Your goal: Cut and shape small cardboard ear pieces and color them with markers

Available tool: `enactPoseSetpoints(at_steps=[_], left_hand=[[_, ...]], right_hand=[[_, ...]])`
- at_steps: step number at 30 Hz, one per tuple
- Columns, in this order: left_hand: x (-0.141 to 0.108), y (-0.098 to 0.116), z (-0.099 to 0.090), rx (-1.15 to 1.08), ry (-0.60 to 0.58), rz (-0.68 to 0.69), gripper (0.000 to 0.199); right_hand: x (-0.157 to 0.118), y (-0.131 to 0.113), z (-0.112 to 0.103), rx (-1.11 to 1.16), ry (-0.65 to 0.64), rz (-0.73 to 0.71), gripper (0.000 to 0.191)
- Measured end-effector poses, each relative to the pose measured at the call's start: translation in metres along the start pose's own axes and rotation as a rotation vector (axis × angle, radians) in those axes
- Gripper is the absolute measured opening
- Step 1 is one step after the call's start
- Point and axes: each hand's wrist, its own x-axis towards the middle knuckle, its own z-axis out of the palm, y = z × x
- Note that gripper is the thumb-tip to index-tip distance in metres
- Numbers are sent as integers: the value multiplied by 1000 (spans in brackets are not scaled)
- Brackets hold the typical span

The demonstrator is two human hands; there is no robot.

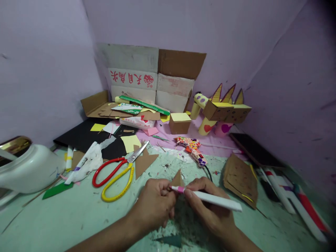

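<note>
My left hand [154,201] is closed around the lower part of a small pointed cardboard piece [177,178], whose tip shows above the fingers. Between the fingers of my right hand [210,204] is a white marker pen [217,200] with a pink band, its tip end close to the cardboard. Whether the tip touches the card I cannot tell. To the left lie scissors [131,157] with one red and one yellow handle, blades partly over a cut cardboard scrap [144,161]. A flower-patterned glue gun [191,145] rests beyond my hands.
A small cardboard box [180,126] and a spiked cardboard figure [228,112] stand at the back. Left are a white watering can [34,168] and a black sheet [78,136]. Right are a brown cardboard piece [240,180] and several markers [280,190]. Purple walls enclose the table.
</note>
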Motion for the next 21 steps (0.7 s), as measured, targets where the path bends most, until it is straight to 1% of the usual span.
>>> enactPoseSetpoints(at_steps=[3, 7, 9, 12, 14, 18, 21], left_hand=[[1, 0, 0, 4, 3, 1, 17], [0, 3, 1, 3, 13, -6, 22], [0, 3, 2, 10, 16, -8, 22], [0, 3, 2, 19, 34, -21, 17], [0, 2, 2, 18, 41, -27, 15], [0, 2, 2, 18, 26, -25, 17], [0, 2, 2, 9, 27, -15, 18]], right_hand=[[0, 0, 1, -1, 4, -11, 23], [1, 0, 0, -28, 51, 34, 25], [1, -1, 0, -38, 37, 35, 25], [0, -2, 1, -27, -5, -1, 24], [0, -2, 2, -25, -3, -2, 24], [1, 0, 1, -25, 45, 70, 27], [1, -1, 2, -10, 26, 72, 27]])
